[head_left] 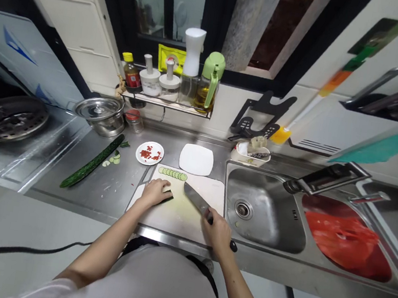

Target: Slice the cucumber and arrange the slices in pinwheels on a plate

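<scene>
On a white cutting board [192, 224], my left hand [154, 193] is curled over a short piece of cucumber [167, 198]; only its dark green edge shows by the fingers. My right hand [218, 228] grips the black handle of a kitchen knife [195, 198]. Its blade lies over the board, pointing up and to the left, apart from the cucumber piece. A row of overlapping cucumber slices [172, 173] lies along the board's far edge. Behind the board are a white square plate [196, 159] and a small round plate [149, 161] bearing chopped red bits.
A long cucumber [92, 162] lies on the steel counter at left, beside green scraps [116, 159]. A lidded steel pot [100, 114] stands behind it. At right is a double sink [263, 242] with a red bag [342, 238]. Bottles stand on a wall rack [168, 101].
</scene>
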Motion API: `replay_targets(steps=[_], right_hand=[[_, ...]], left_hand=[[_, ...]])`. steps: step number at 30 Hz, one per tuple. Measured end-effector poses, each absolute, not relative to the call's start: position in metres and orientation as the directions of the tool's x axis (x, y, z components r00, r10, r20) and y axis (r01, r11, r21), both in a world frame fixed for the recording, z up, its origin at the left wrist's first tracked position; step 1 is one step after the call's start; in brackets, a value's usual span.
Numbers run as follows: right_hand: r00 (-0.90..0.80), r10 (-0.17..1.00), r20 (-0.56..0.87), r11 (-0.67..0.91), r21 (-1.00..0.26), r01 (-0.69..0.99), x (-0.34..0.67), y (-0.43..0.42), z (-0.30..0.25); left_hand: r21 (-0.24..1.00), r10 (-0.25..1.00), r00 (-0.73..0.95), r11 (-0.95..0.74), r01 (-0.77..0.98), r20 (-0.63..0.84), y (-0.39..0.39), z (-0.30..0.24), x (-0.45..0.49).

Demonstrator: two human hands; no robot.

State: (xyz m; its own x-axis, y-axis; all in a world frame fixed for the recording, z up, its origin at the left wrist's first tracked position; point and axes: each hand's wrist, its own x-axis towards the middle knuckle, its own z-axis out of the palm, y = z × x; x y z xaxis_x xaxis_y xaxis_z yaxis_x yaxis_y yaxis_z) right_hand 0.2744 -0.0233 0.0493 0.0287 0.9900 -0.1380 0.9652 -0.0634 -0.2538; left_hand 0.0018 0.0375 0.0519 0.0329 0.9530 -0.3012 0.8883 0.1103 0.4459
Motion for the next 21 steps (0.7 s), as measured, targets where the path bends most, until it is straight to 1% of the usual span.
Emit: replay_targets(steps=[3,6,12,16,19,21], right_hand=[[0.022,0.987,-0.158,-0.063,-0.258,0.964,0.271,-0.022,0.051],[0.019,0.985,-0.173,-0.064,-0.258,0.964,0.266,-0.022,0.054],[0.036,0.978,-0.205,-0.09,-0.261,0.961,0.266,-0.026,0.054],[0.062,0.979,-0.195,-0.115,-0.275,0.954,0.271,-0.028,0.05],[0.067,0.979,-0.192,-0.121,-0.287,0.95,0.273,-0.029,0.048],[0.06,0.979,-0.195,-0.117,-0.295,0.948,0.273,-0.03,0.048]], left_hand=[[0.389,0.935,0.051,0.096,0.916,-0.352,0.018,0.053,-0.007],[0.367,0.933,0.036,0.105,0.924,-0.358,0.009,0.051,-0.007],[0.448,0.949,-0.015,0.162,0.879,-0.314,0.008,0.046,-0.01],[0.482,0.945,-0.188,0.301,0.823,-0.269,0.019,0.046,-0.032],[0.445,0.911,-0.347,0.411,0.796,-0.221,0.032,0.046,-0.053],[0.419,0.89,-0.406,0.456,0.786,-0.208,0.041,0.046,-0.064]])
